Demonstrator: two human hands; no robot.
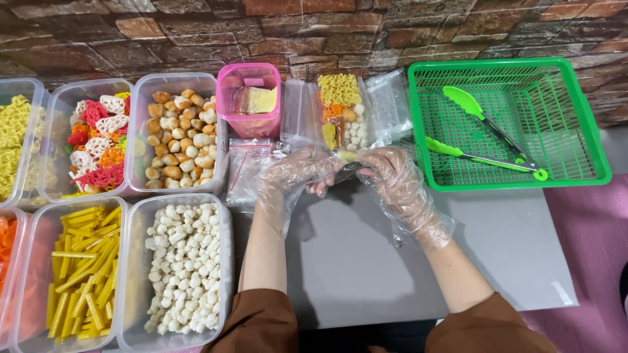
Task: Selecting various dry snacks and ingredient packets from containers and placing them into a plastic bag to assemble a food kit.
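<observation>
In the middle of the frame, the left hand [297, 173] and the right hand [392, 178], both in thin see-through gloves, pinch the bottom end of a clear plastic bag filled with mixed snacks [341, 117]. The bag lies flat on the grey desk [366, 261], reaching up from the fingers. A green plastic basket [592, 137] with green tongs [487, 140] sits at the upper right
</observation>
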